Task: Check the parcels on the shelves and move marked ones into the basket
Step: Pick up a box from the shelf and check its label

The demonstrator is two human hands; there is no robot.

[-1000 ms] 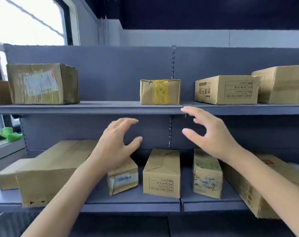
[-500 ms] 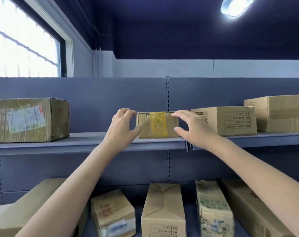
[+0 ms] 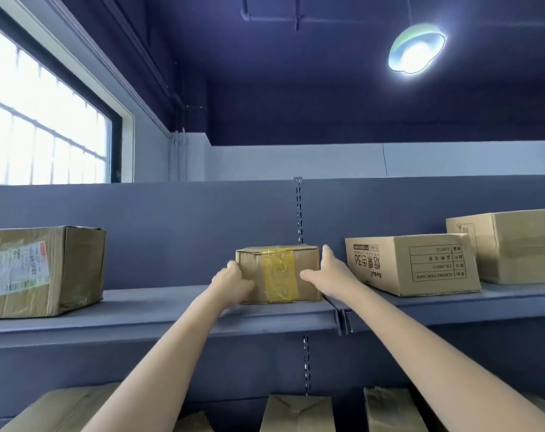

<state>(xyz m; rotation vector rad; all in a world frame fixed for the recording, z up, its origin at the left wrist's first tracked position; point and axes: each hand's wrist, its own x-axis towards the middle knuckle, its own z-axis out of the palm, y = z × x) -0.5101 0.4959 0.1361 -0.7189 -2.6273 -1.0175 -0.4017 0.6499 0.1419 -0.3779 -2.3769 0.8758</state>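
A small cardboard parcel with a strip of yellow tape down its front stands on the upper grey shelf. My left hand grips its left side with the fingers wrapped round the edge. My right hand holds its right side, thumb across the front and fingers hidden behind the corner. The parcel rests on the shelf. No basket is in view.
A large labelled box sits at the shelf's left end. Right of the parcel stand a printed carton and a bigger box. Tops of several parcels show on the lower shelf. A window is upper left, a ceiling lamp upper right.
Both hands rose from in front of the lower shelf to the taped parcel and closed on its two sides. The camera tilted upward.
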